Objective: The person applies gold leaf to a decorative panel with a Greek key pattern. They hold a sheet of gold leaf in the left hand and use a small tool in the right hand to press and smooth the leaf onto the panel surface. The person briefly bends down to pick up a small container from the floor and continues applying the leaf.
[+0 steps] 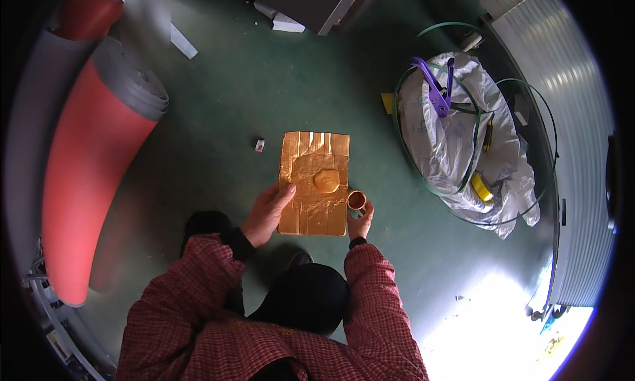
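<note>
A flat gold-coloured board (307,215) is held in front of me over the floor, its surface creased and shiny. My left hand (266,212) grips its left edge, with the thumb on top. A rounded gold blob (327,180), which looks like thick paint, lies right of the board's middle. Beside the board's right edge, my right hand (361,223) has its fingers closed around a small round gold cup (356,200). The cup's open mouth faces up, and its inside is brownish gold. I cannot tell whether it touches the board.
Tall red rolled sheeting (99,163) stands at the left. On the right, a whitish plastic bag (423,143) lies with a purple hand tool (438,93), yellow tape roll (481,188) and green strap (399,126). A tiny box (260,145) sits on the floor; a dark cabinet (297,0) stands beyond.
</note>
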Available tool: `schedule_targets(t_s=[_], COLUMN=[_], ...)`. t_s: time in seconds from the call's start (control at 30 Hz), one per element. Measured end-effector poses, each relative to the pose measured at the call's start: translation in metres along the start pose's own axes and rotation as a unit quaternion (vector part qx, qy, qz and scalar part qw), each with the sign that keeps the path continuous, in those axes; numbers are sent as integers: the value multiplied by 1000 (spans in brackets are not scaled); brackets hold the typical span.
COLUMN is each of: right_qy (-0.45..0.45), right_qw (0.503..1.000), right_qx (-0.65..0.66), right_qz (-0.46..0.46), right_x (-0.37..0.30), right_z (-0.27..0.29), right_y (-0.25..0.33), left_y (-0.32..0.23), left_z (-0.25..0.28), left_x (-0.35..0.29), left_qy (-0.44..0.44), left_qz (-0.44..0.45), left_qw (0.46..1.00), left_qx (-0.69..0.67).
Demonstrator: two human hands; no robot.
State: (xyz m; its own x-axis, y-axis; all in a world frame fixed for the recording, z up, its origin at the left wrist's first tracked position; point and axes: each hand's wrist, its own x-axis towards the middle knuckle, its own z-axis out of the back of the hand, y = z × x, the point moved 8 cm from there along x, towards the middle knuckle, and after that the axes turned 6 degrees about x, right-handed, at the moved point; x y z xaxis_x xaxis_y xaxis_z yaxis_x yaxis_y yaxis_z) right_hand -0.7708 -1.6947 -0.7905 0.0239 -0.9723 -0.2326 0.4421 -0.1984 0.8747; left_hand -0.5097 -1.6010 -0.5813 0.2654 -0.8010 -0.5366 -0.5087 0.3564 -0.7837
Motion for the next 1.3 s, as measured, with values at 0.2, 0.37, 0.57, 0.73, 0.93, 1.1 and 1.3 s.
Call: schedule_targets(t_s=[0.2,0.37,0.57,0.73,0.93,1.1,1.3], right_qy=[171,189,177,232,343,437,307], right_qw=[957,926,863,754,675,578,808], right_qx=[175,323,467,604,643,683,483], right_qz=[-153,-56,-72,-113,-112,-94,-141], right_x=[-82,-124,-169,-217,-246,-255,-231], right_z=[7,33,44,56,92,100,139], right_y=[86,274,341,383,461,526,568], left_y=[-44,-90,-152,-201,-267,-309,-362], left_z=[-27,-55,-86,-100,-120,-117,-100], left_x=[-41,-81,-138,-198,-259,-293,-356], left_qy=[11,33,40,52,49,71,41], left_qz=[25,44,46,28,25,10,-55], left_qw=[1000,998,997,998,997,995,989], left_qx=[-15,-18,-36,-39,-47,-70,-133])
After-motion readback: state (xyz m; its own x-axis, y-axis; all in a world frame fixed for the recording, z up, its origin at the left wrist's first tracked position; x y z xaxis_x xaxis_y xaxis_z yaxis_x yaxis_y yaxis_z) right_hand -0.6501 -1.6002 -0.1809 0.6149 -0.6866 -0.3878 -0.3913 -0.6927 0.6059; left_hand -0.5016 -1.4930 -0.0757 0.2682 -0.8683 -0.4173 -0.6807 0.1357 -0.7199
